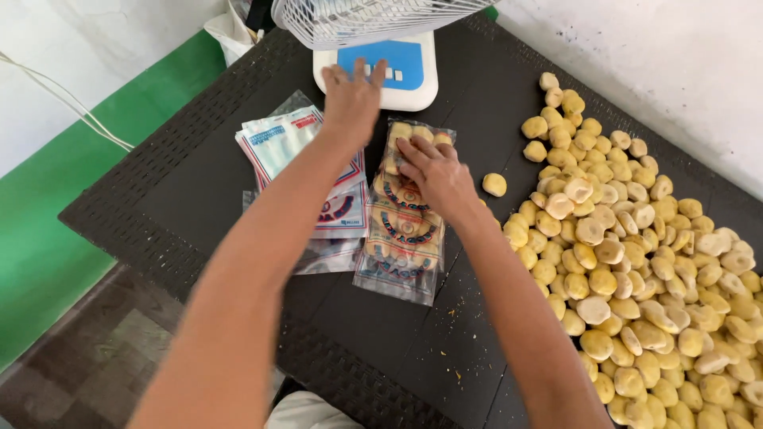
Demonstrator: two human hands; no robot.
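Fingers [413,151] of the right hand [433,176] press flat on the upper part of the clear printed plastic bag filled with round yellow biscuits [401,230], pinning it rather than gripping it. The left hand [350,99] has its fingers spread loose, holding nothing, over the white and blue scale [397,75]. The bag lies lengthwise mid-counter, just right of the stack of flat empty printed plastic bags [298,155], overlapping it. Likely light, film slippery and floppy, biscuits brittle: best taken at the open top edge or supported from under, no squeezing. One loose biscuit [494,184] sits just beside the right hand; the big heap of pale yellow round biscuits [636,262] covers the counter's right side. The dark woven-texture counter [199,183] has crumbs near its front. White wire fan grille [366,20] above the scale, white wall [675,63], green floor strip [48,238] left.
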